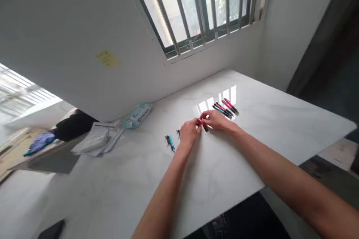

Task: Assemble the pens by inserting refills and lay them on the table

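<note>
My left hand [189,132] and my right hand [215,119] meet over the white table, fingertips pinched close together. Between and just under them shows a red pen [205,127] with a black grip; my fingers cover much of it. Beyond my right hand lies a row of pens [226,107], several in red, turquoise and black. To the left of my left hand rest a turquoise pen barrel [171,141] and small black pen parts [167,140]. Another dark piece [178,132] peeks out beside my left hand, partly hidden by it.
A turquoise-and-white wipes packet [138,115] and flat plastic bags [97,140] lie by the wall on the left. A dark phone-like object [52,229] sits at the lower left. The table's front edge [224,213] runs below my arms. A barred window [196,11] is behind.
</note>
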Tool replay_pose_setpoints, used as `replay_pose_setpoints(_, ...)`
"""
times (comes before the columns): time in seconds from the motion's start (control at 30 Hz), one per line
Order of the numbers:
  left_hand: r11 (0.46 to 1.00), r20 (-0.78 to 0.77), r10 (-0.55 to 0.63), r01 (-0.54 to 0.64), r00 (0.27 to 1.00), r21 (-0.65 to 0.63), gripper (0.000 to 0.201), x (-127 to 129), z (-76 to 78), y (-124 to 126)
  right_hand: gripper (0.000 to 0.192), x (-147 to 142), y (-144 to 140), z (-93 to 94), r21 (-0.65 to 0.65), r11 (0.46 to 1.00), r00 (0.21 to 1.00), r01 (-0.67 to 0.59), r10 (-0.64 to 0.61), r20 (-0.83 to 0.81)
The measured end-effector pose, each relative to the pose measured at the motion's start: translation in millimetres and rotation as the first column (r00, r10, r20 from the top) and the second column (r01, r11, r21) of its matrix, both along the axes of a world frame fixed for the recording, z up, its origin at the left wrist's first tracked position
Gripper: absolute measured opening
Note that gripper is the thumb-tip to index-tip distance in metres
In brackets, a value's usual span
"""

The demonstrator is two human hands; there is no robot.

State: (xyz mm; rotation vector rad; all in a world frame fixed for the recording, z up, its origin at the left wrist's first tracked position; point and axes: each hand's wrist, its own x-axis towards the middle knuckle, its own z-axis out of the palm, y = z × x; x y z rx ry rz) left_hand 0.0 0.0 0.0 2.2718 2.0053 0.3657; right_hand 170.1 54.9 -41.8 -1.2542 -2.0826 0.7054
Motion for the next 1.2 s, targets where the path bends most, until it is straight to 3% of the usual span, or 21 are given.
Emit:
replay_pose_setpoints(0.23,0.999,0.032,-0.031,0.030,0.999,0.021,0.018,-2,-4.4,3,0.018,1,-2,3.8,-0.001,1.000,1.000,-0.001,0.001,0.002)
replay_pose_setpoints(0.37,0.987,0.073,-0.098,0.087,0.993,0.137,0.019,-7,-7.1,-5,0.017,0,0,3.1,0.018,0.999,0.999,0.028,-0.027,-0.018)
replay_pose_setpoints(0.47,0.969,0.115,-0.116,0.086,0.987,0.234,0.015,-17,-6.6,-19,0.018,2,4,3.5,0.087,0.983,0.987,0.162,-0.160,-0.037)
replay_pose_setpoints(0.6,0.946,0.172,-0.086,0.026,0.981,0.323,0.010,-43,-3.0,-42,0.022,13,9,3.9,0.163,0.922,0.936,0.351,-0.352,-0.020)
replay_pose_setpoints(0.7,0.926,0.242,-0.018,-0.075,0.970,0.369,0.010,-66,-0.9,-56,0.021,26,14,1.3,0.211,0.870,0.884,0.446,-0.465,0.049)
replay_pose_setpoints(0.9,0.880,0.479,0.172,-0.353,0.861,0.318,0.016,-94,-8.8,-66,0.023,42,19,-4.4,0.143,0.841,0.817,0.522,-0.541,0.197)
replay_pose_setpoints(1.03,0.911,0.527,0.126,-0.308,0.841,0.275,0.017,-94,-11.1,-65,0.025,43,19,-3.5,0.138,0.833,0.804,0.536,-0.553,0.219)
replay_pose_setpoints(1.2,0.924,0.578,0.032,-0.246,0.815,0.295,0.017,-87,-1.9,-69,0.027,42,20,-3.2,0.130,0.839,0.814,0.528,-0.544,0.205)
